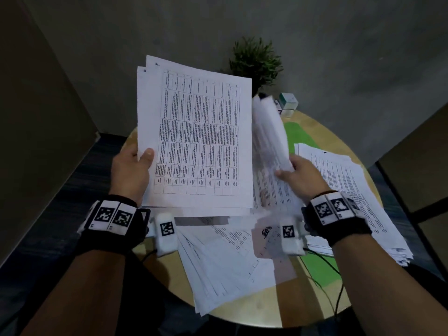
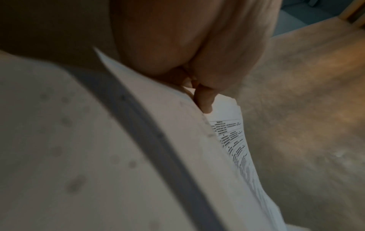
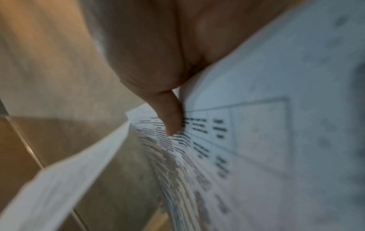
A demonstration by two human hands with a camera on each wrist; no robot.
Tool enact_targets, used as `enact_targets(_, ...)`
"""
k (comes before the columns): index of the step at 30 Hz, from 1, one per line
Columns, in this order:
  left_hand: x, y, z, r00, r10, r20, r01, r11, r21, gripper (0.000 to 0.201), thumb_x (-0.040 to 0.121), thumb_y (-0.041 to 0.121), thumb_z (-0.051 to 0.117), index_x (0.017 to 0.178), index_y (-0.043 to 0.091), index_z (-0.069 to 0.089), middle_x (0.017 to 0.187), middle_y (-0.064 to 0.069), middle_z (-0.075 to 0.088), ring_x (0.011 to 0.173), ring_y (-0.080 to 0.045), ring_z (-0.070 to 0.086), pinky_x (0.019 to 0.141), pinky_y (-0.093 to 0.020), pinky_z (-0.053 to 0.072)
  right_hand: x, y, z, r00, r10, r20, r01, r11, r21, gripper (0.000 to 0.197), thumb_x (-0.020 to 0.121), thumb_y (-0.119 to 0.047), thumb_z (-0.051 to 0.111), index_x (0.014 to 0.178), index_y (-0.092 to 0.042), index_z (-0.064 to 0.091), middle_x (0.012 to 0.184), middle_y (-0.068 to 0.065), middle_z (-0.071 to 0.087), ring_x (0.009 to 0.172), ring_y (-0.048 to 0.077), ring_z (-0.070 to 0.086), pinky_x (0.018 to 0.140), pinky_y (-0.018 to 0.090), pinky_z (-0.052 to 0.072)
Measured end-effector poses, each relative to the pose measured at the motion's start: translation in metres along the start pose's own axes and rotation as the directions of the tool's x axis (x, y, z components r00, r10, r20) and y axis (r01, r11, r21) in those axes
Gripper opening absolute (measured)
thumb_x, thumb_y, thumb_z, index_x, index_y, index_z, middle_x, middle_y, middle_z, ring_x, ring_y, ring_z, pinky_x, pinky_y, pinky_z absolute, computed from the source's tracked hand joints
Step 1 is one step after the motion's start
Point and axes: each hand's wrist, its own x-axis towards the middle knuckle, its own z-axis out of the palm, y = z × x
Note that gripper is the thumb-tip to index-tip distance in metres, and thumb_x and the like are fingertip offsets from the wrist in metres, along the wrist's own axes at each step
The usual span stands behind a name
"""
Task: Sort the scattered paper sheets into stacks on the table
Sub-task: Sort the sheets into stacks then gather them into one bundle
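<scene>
My left hand [image 1: 135, 163] grips a bundle of printed table sheets [image 1: 196, 137] by its left edge, thumb on top, held up above the round table [image 1: 254, 309]. My right hand [image 1: 295, 173] pinches a single curled sheet [image 1: 269, 132], blurred, just right of the bundle. The left wrist view shows the thumb [image 2: 205, 100] pressed on the bundle [image 2: 177, 156]. In the right wrist view a finger [image 3: 171, 118] lies on the printed sheet [image 3: 256, 140]. A fanned stack of sheets [image 1: 225, 265] lies at the table's front. A second stack [image 1: 349, 190] lies at the right.
A potted plant [image 1: 257, 61] and small boxes [image 1: 287, 104] stand at the table's far edge. A green mat [image 1: 322, 265] lies under the papers. Dark cables [image 1: 332, 275] run over the table's right front. Dark floor surrounds the table, walls close behind.
</scene>
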Motion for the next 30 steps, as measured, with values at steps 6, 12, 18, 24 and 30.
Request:
enact_targets(6, -0.007, 0.006, 0.005, 0.982, -0.055, 0.182, 0.065, 0.996, -0.054, 0.025, 0.099, 0.014, 0.050, 0.100, 0.030, 0.068, 0.103, -0.002, 0.073, 0.097, -0.024, 0.069, 0.085, -0.041, 0.055, -0.003, -0.039, -0.020, 0.992, -0.106, -0.063, 0.123, 0.837, 0.534, 0.024, 0.094, -0.007, 0.055, 0.117, -0.012, 0.062, 0.111, 0.011, 0.070, 0.100, 0.030, 0.067, 0.091, 0.050, 0.052)
enact_targets(12, -0.014, 0.008, 0.013, 0.967, -0.052, 0.250, 0.083, 0.990, -0.117, 0.026, 0.101, 0.008, 0.044, 0.108, 0.024, 0.064, 0.107, -0.001, 0.072, 0.096, -0.018, 0.070, 0.074, -0.031, 0.054, -0.006, -0.059, 0.004, 0.997, -0.059, -0.050, 0.077, 0.721, 0.688, 0.041, 0.100, -0.037, 0.042, 0.130, -0.012, 0.053, 0.108, -0.006, 0.068, 0.101, 0.009, 0.064, 0.095, 0.032, 0.050)
enact_targets(18, -0.013, 0.010, 0.008, 0.966, -0.014, 0.257, 0.053, 0.988, -0.145, 0.030, 0.098, 0.004, 0.048, 0.115, 0.025, 0.060, 0.113, 0.001, 0.070, 0.102, -0.016, 0.068, 0.090, -0.039, 0.053, -0.007, -0.060, 0.026, 0.968, -0.245, -0.050, 0.235, 0.829, 0.508, 0.028, 0.094, -0.003, 0.054, 0.117, -0.019, 0.057, 0.109, -0.007, 0.068, 0.101, 0.012, 0.065, 0.090, 0.030, 0.051)
enact_targets(24, -0.009, 0.008, -0.009, 0.946, -0.025, 0.323, 0.102, 0.969, -0.224, 0.037, 0.090, -0.002, 0.055, 0.121, 0.016, 0.062, 0.111, -0.005, 0.072, 0.102, -0.024, 0.069, 0.083, -0.040, 0.055, 0.006, -0.060, 0.029, 0.954, -0.272, 0.124, 0.105, 0.694, 0.712, 0.034, 0.093, 0.008, 0.046, 0.117, -0.013, 0.058, 0.105, -0.002, 0.071, 0.096, 0.016, 0.066, 0.083, 0.028, 0.053)
enact_targets(30, -0.008, 0.003, -0.010, 0.990, 0.064, 0.128, -0.056, 0.996, -0.068, 0.041, 0.091, 0.002, 0.058, 0.128, 0.017, 0.058, 0.115, 0.001, 0.069, 0.105, -0.018, 0.066, 0.090, -0.040, 0.053, 0.019, -0.049, 0.044, 0.981, -0.053, 0.187, -0.066, 0.813, 0.578, 0.011, 0.099, -0.019, 0.050, 0.096, -0.015, 0.059, 0.087, 0.007, 0.064, 0.070, 0.016, 0.062, 0.064, 0.027, 0.050)
